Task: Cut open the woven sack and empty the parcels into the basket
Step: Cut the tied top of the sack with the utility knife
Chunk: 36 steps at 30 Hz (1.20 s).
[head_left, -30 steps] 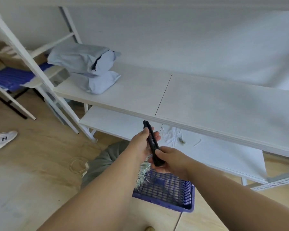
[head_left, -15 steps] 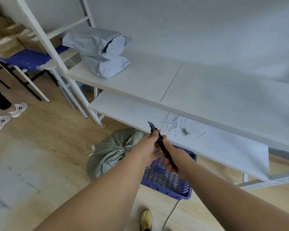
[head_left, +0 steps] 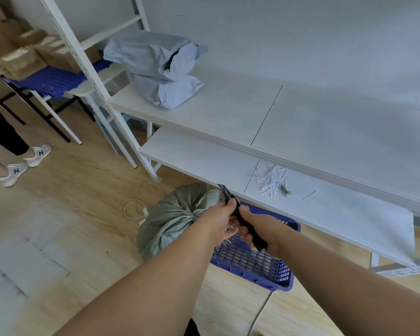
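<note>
While both hands grip the utility knife — right hand on the handle, left hand near the blade — cut away from the fingers at the tied neck of the woven sack, touching the basket on the floor.

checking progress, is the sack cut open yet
No, the sack is gathered and tied shut at its neck, and both hands, left and right, hold the knife above it.

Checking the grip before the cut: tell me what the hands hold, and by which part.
Both hold one black cutter: right hand round its rear handle, left hand pinching it nearer the tip.
</note>
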### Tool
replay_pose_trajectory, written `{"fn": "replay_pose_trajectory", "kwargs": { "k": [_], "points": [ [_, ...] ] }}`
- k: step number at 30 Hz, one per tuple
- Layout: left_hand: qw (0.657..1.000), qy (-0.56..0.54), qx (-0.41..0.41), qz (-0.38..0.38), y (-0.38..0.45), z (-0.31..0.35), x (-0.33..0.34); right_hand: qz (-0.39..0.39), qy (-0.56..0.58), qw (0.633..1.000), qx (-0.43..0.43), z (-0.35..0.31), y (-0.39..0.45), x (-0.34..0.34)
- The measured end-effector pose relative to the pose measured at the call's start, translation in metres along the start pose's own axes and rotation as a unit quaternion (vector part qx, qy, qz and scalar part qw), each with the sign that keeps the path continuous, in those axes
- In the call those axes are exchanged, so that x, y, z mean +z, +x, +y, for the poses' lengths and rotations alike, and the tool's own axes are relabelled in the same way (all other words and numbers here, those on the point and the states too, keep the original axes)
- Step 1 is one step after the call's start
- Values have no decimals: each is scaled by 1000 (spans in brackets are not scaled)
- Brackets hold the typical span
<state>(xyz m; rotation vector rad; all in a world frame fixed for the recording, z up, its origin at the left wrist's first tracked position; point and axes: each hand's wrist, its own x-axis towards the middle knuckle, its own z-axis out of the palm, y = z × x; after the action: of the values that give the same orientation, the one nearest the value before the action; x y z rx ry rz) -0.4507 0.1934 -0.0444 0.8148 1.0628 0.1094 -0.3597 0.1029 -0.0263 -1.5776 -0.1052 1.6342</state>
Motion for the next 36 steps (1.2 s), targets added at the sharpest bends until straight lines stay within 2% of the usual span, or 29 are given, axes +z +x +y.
{"fn": "replay_pose_trajectory", "kwargs": {
  "k": [4, 8, 11, 15, 21, 25, 36],
  "points": [
    [999, 36, 7, -33, 15, 20, -32, 35, -74, 995, -53, -8, 26, 27],
    [993, 120, 1, 0, 25, 49, -87, 106, -179, 972, -107, -18, 55, 63],
    [993, 106, -21, 42, 34, 74, -136, 141, -137, 973, -117, -25, 80, 87],
    [988, 110, -36, 99, 45, 103, -187, 145, -58, 983, -92, -27, 104, 120],
    [990, 105, -53, 76, 51, 106, -207, 174, -57, 981, -66, -24, 120, 140],
    [990, 99, -65, 72, 46, 97, -214, 171, -69, 980, -69, -25, 127, 137],
    [986, 84, -69, 126, 41, 82, -211, 100, -88, 990, -38, -11, 146, 140]
  ]
}}
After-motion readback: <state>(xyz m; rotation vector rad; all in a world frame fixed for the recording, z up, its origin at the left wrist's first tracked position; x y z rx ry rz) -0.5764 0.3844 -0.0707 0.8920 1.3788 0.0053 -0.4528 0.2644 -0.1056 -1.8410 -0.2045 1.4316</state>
